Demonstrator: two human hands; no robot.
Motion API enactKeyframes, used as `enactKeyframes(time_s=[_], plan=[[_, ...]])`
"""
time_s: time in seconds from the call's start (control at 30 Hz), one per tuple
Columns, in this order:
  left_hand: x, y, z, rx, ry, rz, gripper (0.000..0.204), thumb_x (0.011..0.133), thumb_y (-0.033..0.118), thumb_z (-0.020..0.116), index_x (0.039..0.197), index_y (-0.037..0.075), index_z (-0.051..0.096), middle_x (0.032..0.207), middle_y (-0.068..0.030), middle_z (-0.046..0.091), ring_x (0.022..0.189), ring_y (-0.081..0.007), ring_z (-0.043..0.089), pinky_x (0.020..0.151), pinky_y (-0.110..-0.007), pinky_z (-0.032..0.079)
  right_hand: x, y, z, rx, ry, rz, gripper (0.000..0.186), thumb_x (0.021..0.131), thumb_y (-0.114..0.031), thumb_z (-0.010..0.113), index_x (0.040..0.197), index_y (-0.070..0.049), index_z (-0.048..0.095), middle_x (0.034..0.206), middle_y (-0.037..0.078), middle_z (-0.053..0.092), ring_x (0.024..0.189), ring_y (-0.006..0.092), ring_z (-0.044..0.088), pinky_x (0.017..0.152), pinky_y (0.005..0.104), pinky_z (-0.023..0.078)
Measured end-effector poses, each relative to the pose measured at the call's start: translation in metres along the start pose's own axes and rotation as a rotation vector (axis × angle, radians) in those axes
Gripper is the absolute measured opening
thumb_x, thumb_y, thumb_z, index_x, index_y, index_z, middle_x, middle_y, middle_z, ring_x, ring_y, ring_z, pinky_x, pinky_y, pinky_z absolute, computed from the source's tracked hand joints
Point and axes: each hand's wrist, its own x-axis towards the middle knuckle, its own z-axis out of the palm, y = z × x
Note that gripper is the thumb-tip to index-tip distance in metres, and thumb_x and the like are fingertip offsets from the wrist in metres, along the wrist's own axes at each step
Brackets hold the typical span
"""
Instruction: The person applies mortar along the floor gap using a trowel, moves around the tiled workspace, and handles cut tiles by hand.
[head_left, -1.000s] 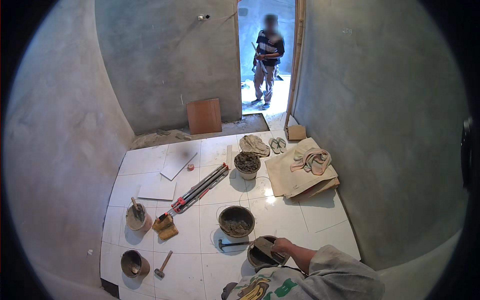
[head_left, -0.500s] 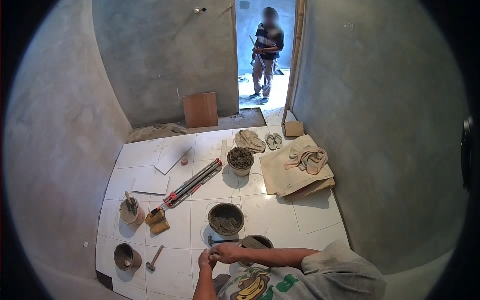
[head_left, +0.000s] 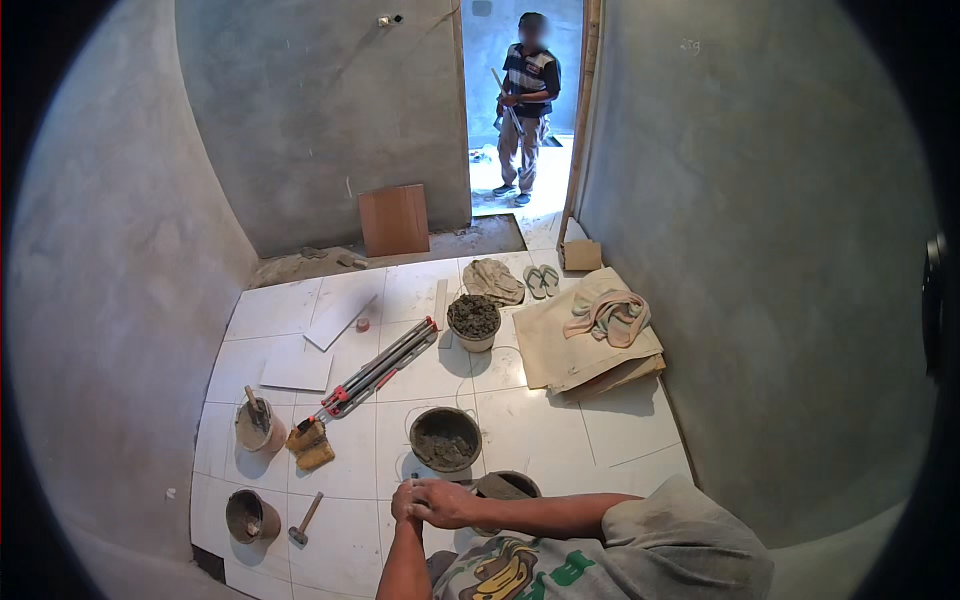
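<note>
My left hand (head_left: 404, 500) and right hand (head_left: 446, 504) meet low in the middle of the view, fingers curled and pressed together. Whatever they may hold is too small to make out. Just right of them sits a dark bucket (head_left: 521, 481) with a grey, flat tool (head_left: 498, 488) lying across it, partly hidden by my right forearm. Above my hands is a wide black bucket (head_left: 445, 435) with some wet mortar inside, and a hammer (head_left: 414, 476) lies mostly hidden behind them. A mallet (head_left: 308, 520) lies to the left beside another bucket (head_left: 243, 517).
A tile cutter (head_left: 380, 365), pale bucket (head_left: 257, 428), yellow sponges (head_left: 311, 448), loose tiles (head_left: 296, 372), mortar-filled bucket (head_left: 474, 328), sandals (head_left: 540, 280) and sheets with a cloth (head_left: 550, 340) lie on the tiled floor (head_left: 520, 425). A co-worker (head_left: 525, 100) stands in the doorway holding long pieces.
My right hand has left the tool at the right bucket and moved leftward to join my left hand, which has come up into view. The view has shifted slightly.
</note>
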Motion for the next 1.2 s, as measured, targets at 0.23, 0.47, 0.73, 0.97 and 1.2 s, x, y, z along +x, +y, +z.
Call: enactKeyframes(time_s=[0.23, 0.47, 0.73, 0.97, 1.2], plan=[[-0.003, 0.035, 0.006, 0.003, -0.007, 0.048, 0.032, 0.074, 0.037, 0.061, 0.091, 0.01, 0.064, 0.095, -0.0117, 0.066, 0.09, -0.0301, 0.064, 0.076, -0.038, 0.052, -0.008, 0.01, -0.026, 0.037, -0.037, 0.139, 0.034, 0.084, -0.03, 0.049, 0.099, -0.001, 0.059, 0.097, 0.023, 0.058, 0.094, 0.0387, 0.054, 0.085, 0.0461, 0.042], [0.003, 0.003, 0.02, 0.049, -0.006, -0.01, 0.034, 0.073, 0.039, 0.062, 0.095, 0.012, 0.063, 0.098, -0.012, 0.066, 0.092, -0.0306, 0.063, 0.078, -0.04, 0.051, 0.007, 0.019, -0.015, 0.0, -0.104, 0.264, 0.032, 0.084, -0.03, 0.048, 0.091, -0.002, 0.061, 0.094, 0.022, 0.06, 0.091, 0.0385, 0.056, 0.082, 0.0467, 0.043], [-0.007, -0.024, 0.031, 0.03, 0.046, 0.018, 0.033, 0.073, 0.04, 0.06, 0.091, 0.012, 0.061, 0.093, -0.0118, 0.066, 0.089, -0.0297, 0.063, 0.075, -0.041, 0.05, 0.01, 0.015, -0.003, -0.062, -0.127, 0.071, 0.033, 0.085, -0.03, 0.047, 0.097, -0.003, 0.061, 0.094, 0.022, 0.059, 0.094, 0.0378, 0.055, 0.083, 0.047, 0.042], [-0.045, -0.007, 0.012, -0.065, 0.019, -0.22, 0.031, 0.075, 0.032, 0.058, 0.1, 0.014, 0.06, 0.098, -0.0105, 0.065, 0.095, -0.0301, 0.061, 0.083, -0.042, 0.045, -0.006, 0.018, 0.0, 0.032, -0.241, 0.008, 0.038, 0.086, -0.035, 0.046, 0.093, 0.001, 0.058, 0.09, 0.024, 0.058, 0.088, 0.0399, 0.055, 0.078, 0.0469, 0.042], [-0.196, -0.127, 0.051, 0.497, -0.14, -0.284, 0.037, 0.082, 0.027, 0.058, 0.11, 0.003, 0.058, 0.09, -0.0138, 0.059, 0.083, -0.0291, 0.057, 0.072, -0.033, 0.044, -0.037, 0.062, -0.009, -0.044, -0.196, 0.188, 0.04, 0.088, -0.036, 0.047, 0.093, 0.003, 0.058, 0.091, 0.024, 0.058, 0.09, 0.0383, 0.055, 0.079, 0.0465, 0.043]])
